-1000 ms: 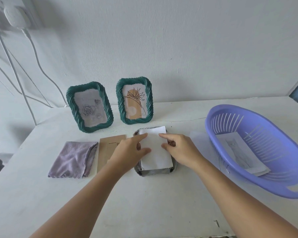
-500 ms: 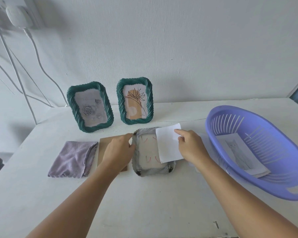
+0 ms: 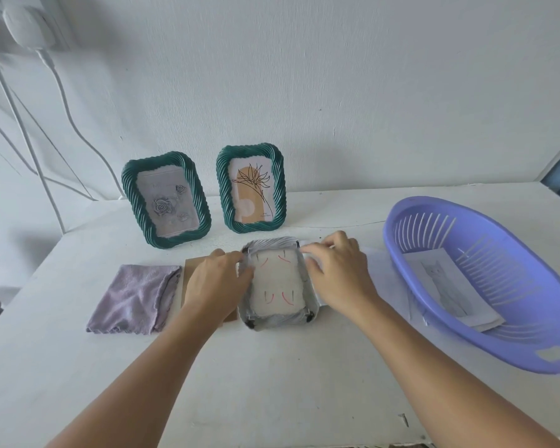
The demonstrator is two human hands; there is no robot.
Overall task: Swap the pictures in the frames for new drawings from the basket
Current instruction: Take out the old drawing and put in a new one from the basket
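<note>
A green frame [image 3: 277, 320] lies face down in the middle of the table, its back open. Inside it shows a sheet with red marks [image 3: 277, 286]. My left hand [image 3: 214, 282] grips the frame's left edge. My right hand [image 3: 340, 273] is at the frame's right edge, holding a plain white sheet [image 3: 380, 273] that lies on the table mostly beside the frame. Its fingertips reach the frame's far right corner. The purple basket [image 3: 411, 221] stands at the right with a pencil drawing [image 3: 446, 286] inside.
Two green frames stand by the wall, one with roses [image 3: 167, 198] and one with an orange flower print [image 3: 251, 189]. A brown backing board [image 3: 191, 270] lies partly under my left hand, with a folded purple cloth [image 3: 133, 299] left of it. White cables hang at the far left.
My right hand has pulled the white sheet off the frame to the right, uncovering the sheet with red marks. My left hand has shifted from the sheet to the frame's left edge.
</note>
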